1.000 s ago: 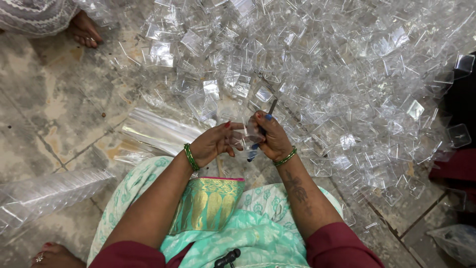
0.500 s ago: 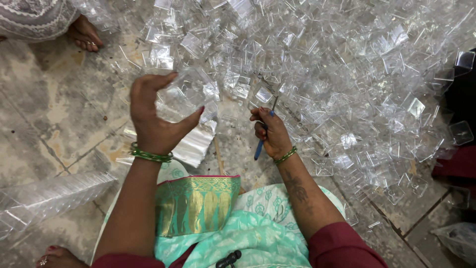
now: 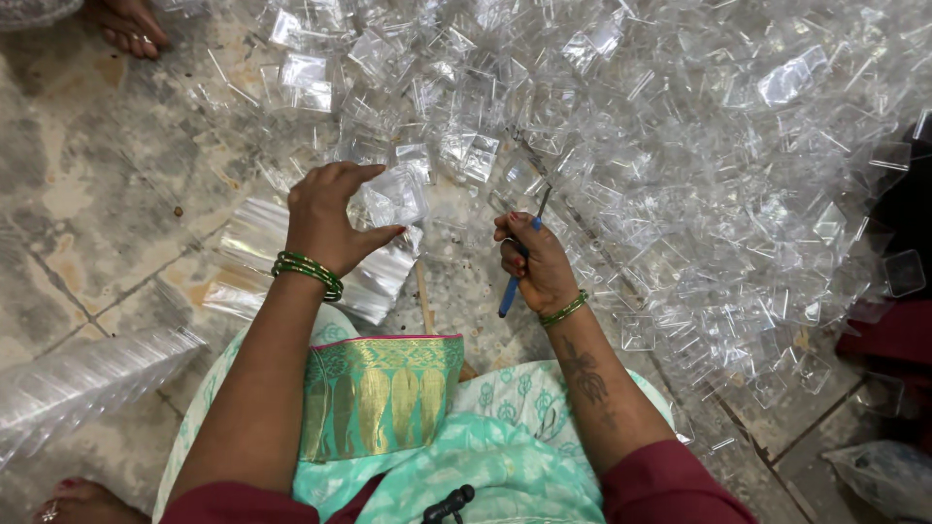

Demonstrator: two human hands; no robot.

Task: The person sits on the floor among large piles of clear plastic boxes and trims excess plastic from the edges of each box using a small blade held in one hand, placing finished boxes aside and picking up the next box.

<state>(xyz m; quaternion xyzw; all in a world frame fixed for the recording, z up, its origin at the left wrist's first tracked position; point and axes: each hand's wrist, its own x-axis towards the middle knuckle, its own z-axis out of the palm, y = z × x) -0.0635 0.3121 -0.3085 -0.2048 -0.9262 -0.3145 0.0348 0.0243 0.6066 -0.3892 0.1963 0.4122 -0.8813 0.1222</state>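
Observation:
My left hand (image 3: 328, 215) reaches down over a row of stacked clear plastic pieces (image 3: 320, 254) on the stone floor, its fingers curled around a small clear plastic piece (image 3: 393, 197) at the stack's top. My right hand (image 3: 532, 262) is closed around a thin tool with a blue handle (image 3: 513, 283), whose dark tip points up into the heap. A big heap of small clear plastic pieces (image 3: 680, 155) covers the floor ahead and to the right.
A second long stack of clear pieces (image 3: 83, 380) lies at the lower left. Another person's bare foot (image 3: 126, 27) is at the top left. Dark red cloth (image 3: 888, 330) and a clear bag (image 3: 883, 475) sit at the right edge. My green garment (image 3: 388, 408) fills the bottom.
My left hand rose away from my right hand, then came down onto the stack at the left with a clear piece. My right hand kept hold of the blue tool.

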